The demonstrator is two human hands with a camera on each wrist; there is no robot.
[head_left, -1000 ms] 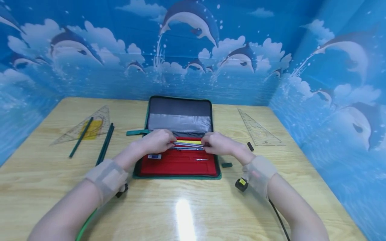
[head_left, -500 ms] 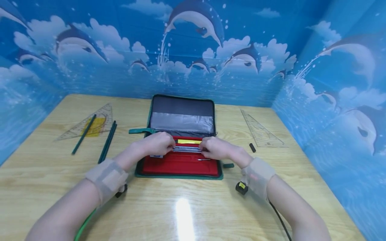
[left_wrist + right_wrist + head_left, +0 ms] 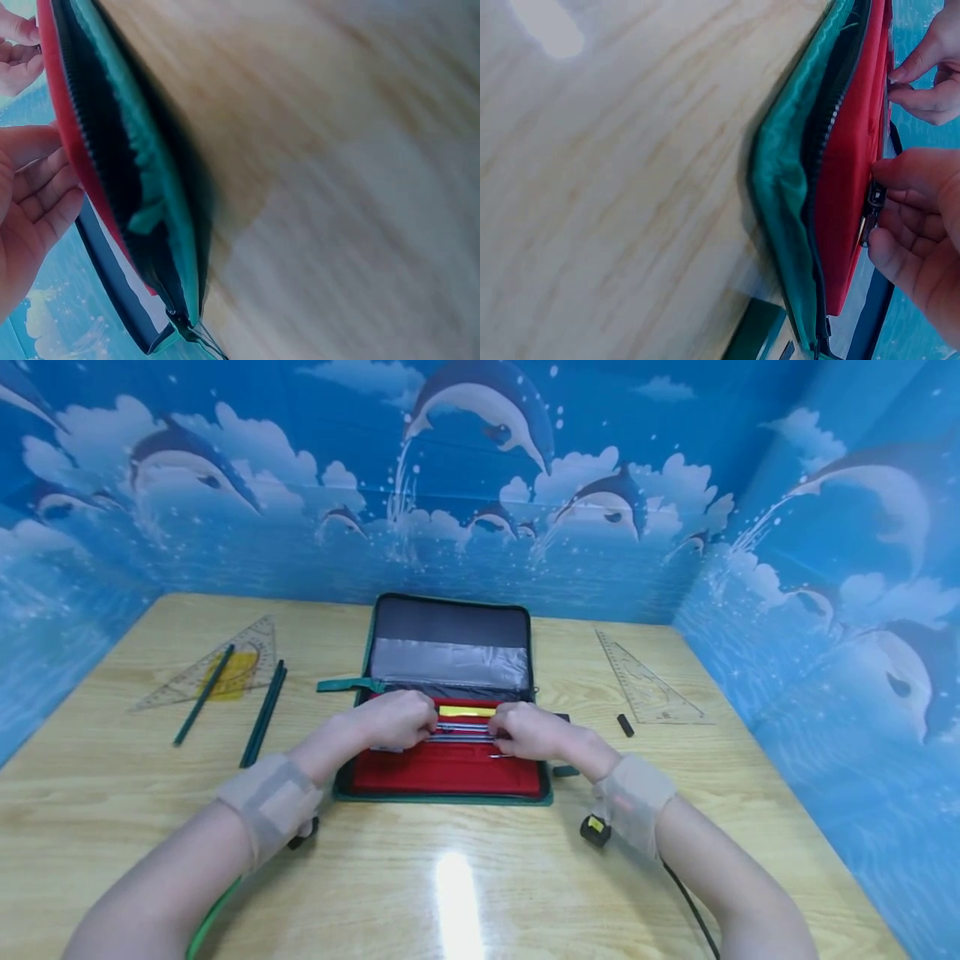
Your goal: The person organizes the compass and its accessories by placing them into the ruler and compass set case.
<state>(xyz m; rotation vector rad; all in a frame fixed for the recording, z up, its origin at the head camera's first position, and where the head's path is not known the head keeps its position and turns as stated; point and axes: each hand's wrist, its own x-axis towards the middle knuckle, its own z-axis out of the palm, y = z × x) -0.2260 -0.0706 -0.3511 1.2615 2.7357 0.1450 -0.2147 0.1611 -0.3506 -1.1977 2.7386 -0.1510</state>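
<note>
A green zip case point(image 3: 442, 800) lies unfolded, with a red moulded tray point(image 3: 450, 774) in its near half. Slim silver drawing instruments point(image 3: 463, 739) lie crosswise over the tray between both hands. My left hand point(image 3: 401, 720) has thumb and fingers at their left ends; its exact contact is hidden in the head view. My right hand point(image 3: 525, 731) is at the right ends, and the right wrist view shows it pinching a dark metal compass-like piece point(image 3: 874, 196). Behind them a yellow strip point(image 3: 467, 712) sits in the tray. A small silver piece point(image 3: 500, 756) lies in front.
Left on the table are a clear set square point(image 3: 168, 695), a yellow square point(image 3: 235, 681) and several dark green pencils point(image 3: 264, 714). At right lie another clear set square point(image 3: 648, 693), a small black block point(image 3: 626, 725) and a dark green block point(image 3: 756, 330) beside the case.
Both hands have come slightly nearer the front of the tray with the silver instruments, which now lie farther from the yellow strip. The head view has shifted a little.
</note>
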